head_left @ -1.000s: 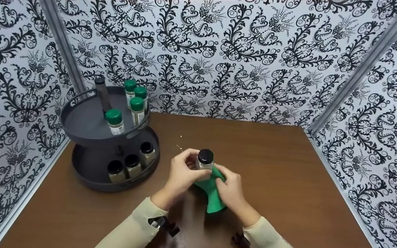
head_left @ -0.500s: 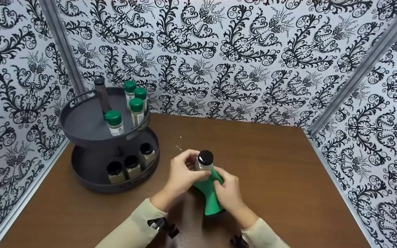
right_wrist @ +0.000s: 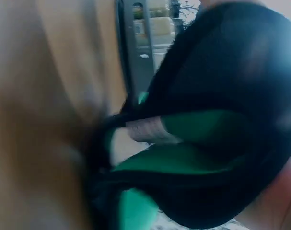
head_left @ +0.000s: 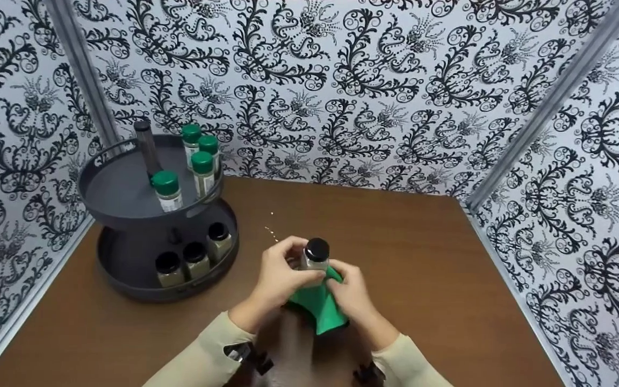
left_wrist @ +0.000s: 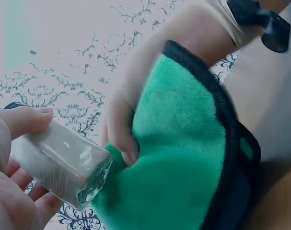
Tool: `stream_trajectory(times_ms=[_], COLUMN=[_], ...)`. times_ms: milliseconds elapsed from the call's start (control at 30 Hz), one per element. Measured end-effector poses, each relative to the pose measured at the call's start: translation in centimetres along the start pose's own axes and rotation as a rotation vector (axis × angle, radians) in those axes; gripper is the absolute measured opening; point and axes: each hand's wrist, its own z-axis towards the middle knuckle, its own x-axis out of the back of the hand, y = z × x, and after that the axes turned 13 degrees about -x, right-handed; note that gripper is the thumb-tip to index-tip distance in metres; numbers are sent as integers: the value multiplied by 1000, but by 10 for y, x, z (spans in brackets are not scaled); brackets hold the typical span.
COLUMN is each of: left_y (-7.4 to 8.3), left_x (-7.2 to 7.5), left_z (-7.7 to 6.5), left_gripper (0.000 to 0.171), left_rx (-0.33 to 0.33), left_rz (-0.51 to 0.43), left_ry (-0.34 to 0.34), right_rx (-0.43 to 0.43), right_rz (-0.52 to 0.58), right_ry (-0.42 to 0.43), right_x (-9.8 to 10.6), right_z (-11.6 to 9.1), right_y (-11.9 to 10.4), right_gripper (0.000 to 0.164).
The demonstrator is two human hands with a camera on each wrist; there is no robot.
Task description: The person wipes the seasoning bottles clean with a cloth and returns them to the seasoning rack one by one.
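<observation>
A glass spice jar (head_left: 316, 262) with a black cap stands upright in my left hand (head_left: 280, 271), pinched between thumb and fingers above the table. In the left wrist view its clear base (left_wrist: 93, 184) faces the cloth. My right hand (head_left: 353, 290) grips a green cleaning cloth (head_left: 328, 312) with black edging, close against the jar's lower right side. The cloth hangs below both hands and hides part of the right fingers. Seen from the right wrist, the cloth's dark back (right_wrist: 222, 72) is folded and blurred, with a pale label (right_wrist: 152, 130) on it.
A dark two-tier round tray (head_left: 119, 188) stands on the brown table (head_left: 395, 242) at the left. Several green-capped jars (head_left: 167, 188) are on its upper tier, and three black-capped jars (head_left: 195, 258) on the lower. Small pale specks lie beyond the left hand. Patterned walls enclose the table.
The head view has shifted slightly, so the scene sits further left. The cloth's hanging part has moved and spread leftward beneath the jar. Both hands keep their holds.
</observation>
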Motion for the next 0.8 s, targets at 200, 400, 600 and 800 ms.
stream_trajectory(times_ms=[200,400,600,800], left_y=[-3,-6,-6,-6], left_x=[-5,-2,-1,1], left_z=[1,3,0,-1], left_gripper=[45,46,46,47], left_rx=[8,12,18,25], left_rz=[-12,9,30,24], left_ry=[-10,8,-8,-21], right_rx=[254,236,54,407], right_rz=[63,-48,-53,49], right_ry=[209,202,94,267], right_x=[13,5,6,8], right_z=[-22,-19,-10,-20], right_y=[-24,-15,-8,-25], right_gripper=[54,48,46,50])
